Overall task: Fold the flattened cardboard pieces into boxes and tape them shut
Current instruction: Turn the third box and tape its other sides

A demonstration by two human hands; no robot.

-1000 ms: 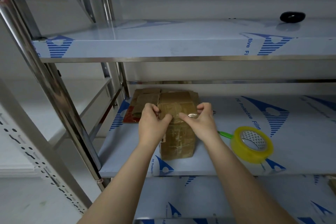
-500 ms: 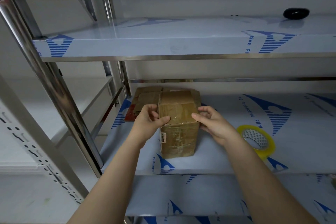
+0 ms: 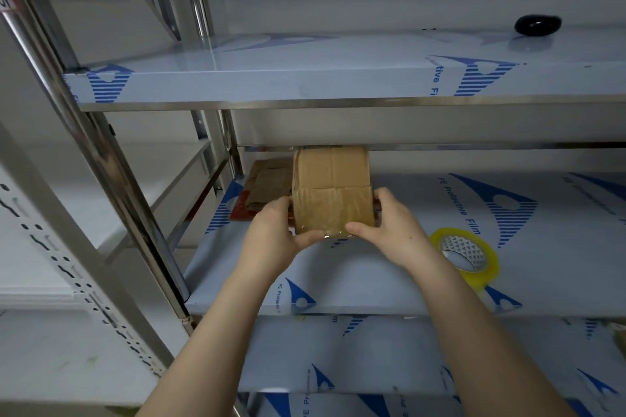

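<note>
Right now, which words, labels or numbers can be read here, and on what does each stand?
"PE Protective Film": middle shelf, on its top and, cut short, its front edge.
"tive Fi", cut short: upper shelf, front edge.
Red-edged label on the steel post: too blurred.
Cardboard box: nothing readable.

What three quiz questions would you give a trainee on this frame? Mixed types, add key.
1. True or false: the left hand and right hand both grip the cardboard box.
2. The tape roll lies: A on the upper shelf; B beside the box, to its right; C in the right hand.
3. Fill in: the flattened cardboard lies on the box's ___ side.
Key: 1 true; 2 B; 3 left.
</note>
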